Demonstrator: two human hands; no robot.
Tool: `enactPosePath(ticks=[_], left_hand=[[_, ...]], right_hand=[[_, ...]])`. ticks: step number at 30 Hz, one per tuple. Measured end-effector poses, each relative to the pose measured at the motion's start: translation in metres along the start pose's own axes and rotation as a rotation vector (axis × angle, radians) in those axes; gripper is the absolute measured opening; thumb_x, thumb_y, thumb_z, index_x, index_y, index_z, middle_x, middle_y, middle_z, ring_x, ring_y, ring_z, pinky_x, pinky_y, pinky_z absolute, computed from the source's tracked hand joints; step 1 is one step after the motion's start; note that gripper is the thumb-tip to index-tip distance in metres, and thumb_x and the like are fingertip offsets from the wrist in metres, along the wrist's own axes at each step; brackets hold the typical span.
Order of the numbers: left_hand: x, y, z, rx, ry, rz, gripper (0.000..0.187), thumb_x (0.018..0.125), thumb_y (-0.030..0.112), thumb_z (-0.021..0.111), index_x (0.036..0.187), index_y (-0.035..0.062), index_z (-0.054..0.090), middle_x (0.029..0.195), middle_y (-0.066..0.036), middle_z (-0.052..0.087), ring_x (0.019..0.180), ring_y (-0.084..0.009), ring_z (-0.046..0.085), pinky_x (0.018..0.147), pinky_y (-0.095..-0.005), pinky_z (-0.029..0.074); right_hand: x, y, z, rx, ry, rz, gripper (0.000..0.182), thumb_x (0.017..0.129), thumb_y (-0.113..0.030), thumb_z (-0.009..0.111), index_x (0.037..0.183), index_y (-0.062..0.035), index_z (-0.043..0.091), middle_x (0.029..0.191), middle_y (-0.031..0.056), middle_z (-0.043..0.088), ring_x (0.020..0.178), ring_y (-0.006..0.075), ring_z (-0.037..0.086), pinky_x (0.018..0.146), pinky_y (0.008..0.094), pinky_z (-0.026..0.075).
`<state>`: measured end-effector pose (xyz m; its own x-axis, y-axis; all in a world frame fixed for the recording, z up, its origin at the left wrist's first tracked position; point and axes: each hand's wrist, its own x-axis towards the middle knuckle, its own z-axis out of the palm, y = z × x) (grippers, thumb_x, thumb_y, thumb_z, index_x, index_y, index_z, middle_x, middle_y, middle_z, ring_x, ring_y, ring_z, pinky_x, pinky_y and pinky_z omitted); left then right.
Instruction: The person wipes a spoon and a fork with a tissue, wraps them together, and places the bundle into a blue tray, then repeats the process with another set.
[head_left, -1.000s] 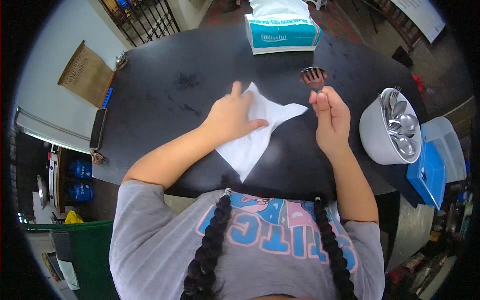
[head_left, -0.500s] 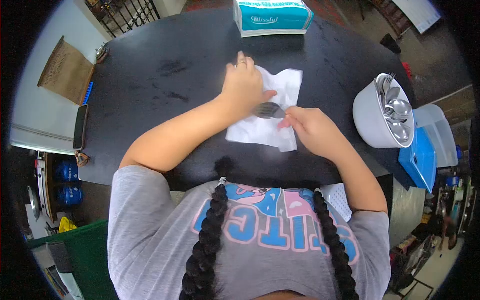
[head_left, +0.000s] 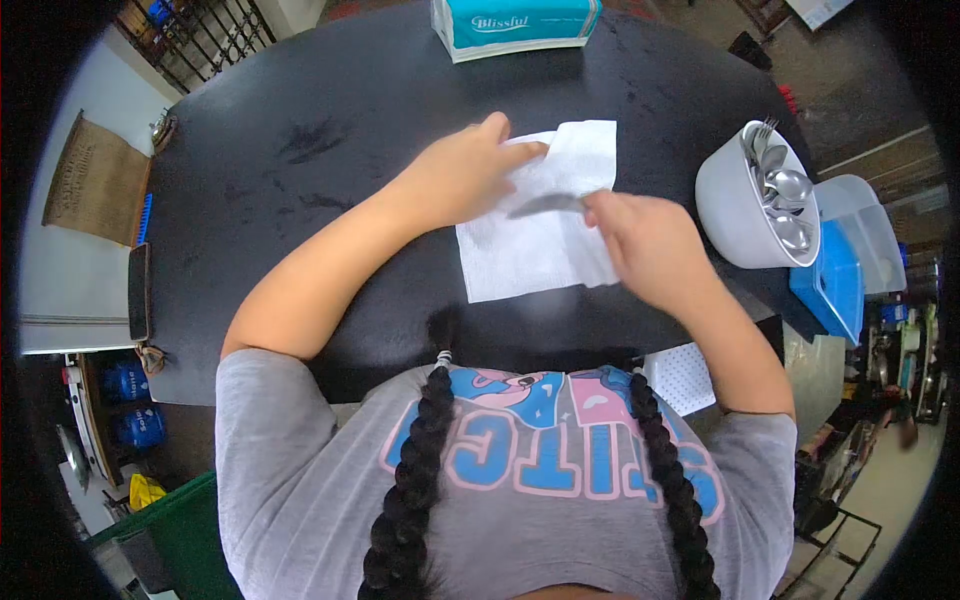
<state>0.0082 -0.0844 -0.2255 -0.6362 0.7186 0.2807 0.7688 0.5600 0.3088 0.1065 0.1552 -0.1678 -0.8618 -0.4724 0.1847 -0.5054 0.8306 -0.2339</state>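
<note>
Pinching the metal fork (head_left: 548,205) by its handle between thumb and fingers, the right hand (head_left: 655,245) holds it over the white paper sheet (head_left: 540,250), its head pointing toward the left hand and blurred, so the tines cannot be made out. The left hand (head_left: 470,175) is at the sheet's upper left part, fingers bent and slightly apart, one reaching across the paper; whether it grips the paper, I cannot tell. The sheet lies on the dark table (head_left: 300,225).

Beyond the sheet stands a teal and white pack (head_left: 520,28) reading "Blissful"; its smaller print is too small to read. To the right of the sheet, a white container (head_left: 730,205) holds spoons (head_left: 790,185) and forks (head_left: 765,135), heads up. Past that, farther right of the sheet, are a blue box (head_left: 830,280) and a clear plastic piece (head_left: 868,225). Well to the left of the sheet is a brown sign (head_left: 95,185) with lettering I cannot make out. Nearer the body than the sheet, the grey shirt (head_left: 560,510) shows large blue, pink-edged letters, upside down, reading "STITC" as far as visible between the braids.
</note>
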Motion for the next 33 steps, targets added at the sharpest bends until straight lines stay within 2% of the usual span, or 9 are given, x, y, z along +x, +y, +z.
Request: enactPosePath(ticks=[4, 9, 11, 17, 20, 22, 24, 27, 33], left_hand=[[-0.003, -0.003, 0.001, 0.116, 0.077, 0.013, 0.053, 0.084, 0.018, 0.074, 0.134, 0.0143, 0.058, 0.120, -0.019, 0.054, 0.107, -0.0361, 0.062, 0.092, -0.0416, 0.052], [-0.007, -0.001, -0.004, 0.059, 0.003, -0.207, 0.067, 0.081, 0.028, 0.078, 0.141, 0.0117, 0.051, 0.120, -0.022, 0.055, 0.110, -0.0387, 0.061, 0.094, -0.0434, 0.051], [-0.009, 0.000, -0.008, 0.040, 0.012, -0.244, 0.075, 0.079, 0.031, 0.080, 0.143, 0.0101, 0.048, 0.120, -0.023, 0.055, 0.109, -0.0399, 0.061, 0.094, -0.0442, 0.051], [-0.007, -0.017, -0.035, -0.264, -0.174, -0.523, 0.088, 0.072, 0.025, 0.086, 0.148, 0.0123, 0.042, 0.130, -0.029, 0.059, 0.116, -0.0400, 0.062, 0.094, -0.0430, 0.052], [-0.010, -0.033, -0.028, -0.262, -0.058, -0.325, 0.082, 0.071, 0.018, 0.086, 0.144, 0.0103, 0.048, 0.127, -0.023, 0.064, 0.114, -0.0333, 0.063, 0.095, -0.0417, 0.052], [-0.009, -0.036, -0.031, -0.338, -0.115, -0.342, 0.072, 0.074, 0.010, 0.082, 0.139, 0.0082, 0.053, 0.123, -0.013, 0.066, 0.111, -0.0224, 0.063, 0.095, -0.0371, 0.052], [-0.006, -0.034, -0.033, -0.659, -0.169, -0.268, 0.064, 0.077, 0.005, 0.076, 0.138, 0.0080, 0.054, 0.119, -0.007, 0.065, 0.110, -0.0151, 0.060, 0.096, -0.0311, 0.049], [0.001, -0.021, -0.030, -0.974, -0.173, -0.199, 0.060, 0.079, -0.002, 0.069, 0.137, 0.0087, 0.055, 0.118, -0.003, 0.064, 0.111, -0.0106, 0.059, 0.097, -0.0277, 0.047], [0.025, 0.011, -0.006, -1.175, -0.213, -0.164, 0.060, 0.079, -0.007, 0.063, 0.136, 0.0084, 0.055, 0.122, -0.003, 0.062, 0.113, -0.0113, 0.058, 0.097, -0.0263, 0.046]], right_hand=[[-0.006, -0.029, 0.005, 0.022, 0.036, -0.227, 0.022, 0.082, -0.007, 0.059, 0.105, -0.0077, 0.058, 0.080, 0.0134, 0.065, 0.075, 0.0358, 0.066, 0.064, 0.0470, 0.052], [0.002, 0.003, 0.019, 0.126, -0.100, 0.027, 0.013, 0.088, -0.010, 0.057, 0.097, -0.0051, 0.064, 0.077, 0.0150, 0.067, 0.072, 0.0353, 0.067, 0.068, 0.0448, 0.053], [0.013, 0.014, 0.012, 0.303, -0.352, 0.382, 0.024, 0.098, -0.016, 0.051, 0.086, 0.0005, 0.063, 0.065, 0.0108, 0.061, 0.062, 0.0247, 0.063, 0.063, 0.0388, 0.048], [0.027, 0.043, 0.024, 0.381, -0.607, 0.383, 0.026, 0.098, -0.019, 0.049, 0.085, -0.0013, 0.062, 0.066, 0.0033, 0.054, 0.061, 0.0153, 0.052, 0.060, 0.0318, 0.043], [0.037, 0.044, 0.021, 0.416, -0.703, 0.415, 0.025, 0.097, -0.020, 0.050, 0.085, -0.0029, 0.063, 0.067, 0.0014, 0.054, 0.062, 0.0141, 0.051, 0.060, 0.0308, 0.043], [0.040, 0.042, 0.019, 0.410, -0.737, 0.445, 0.025, 0.097, -0.021, 0.050, 0.085, -0.0037, 0.063, 0.067, 0.0004, 0.054, 0.062, 0.0137, 0.051, 0.060, 0.0306, 0.043], [0.043, 0.041, 0.016, 0.328, -0.741, 0.399, 0.025, 0.091, -0.021, 0.053, 0.087, -0.0022, 0.069, 0.072, 0.0121, 0.066, 0.065, 0.0223, 0.063, 0.063, 0.0379, 0.048], [0.043, 0.037, 0.011, 0.315, -0.773, 0.385, 0.026, 0.096, -0.023, 0.050, 0.087, -0.0030, 0.064, 0.068, 0.0022, 0.056, 0.061, 0.0142, 0.053, 0.058, 0.0322, 0.044], [0.043, 0.043, 0.011, 0.292, -0.783, 0.318, 0.026, 0.095, -0.023, 0.050, 0.088, -0.0034, 0.065, 0.069, 0.0038, 0.058, 0.062, 0.0148, 0.054, 0.058, 0.0331, 0.045]])
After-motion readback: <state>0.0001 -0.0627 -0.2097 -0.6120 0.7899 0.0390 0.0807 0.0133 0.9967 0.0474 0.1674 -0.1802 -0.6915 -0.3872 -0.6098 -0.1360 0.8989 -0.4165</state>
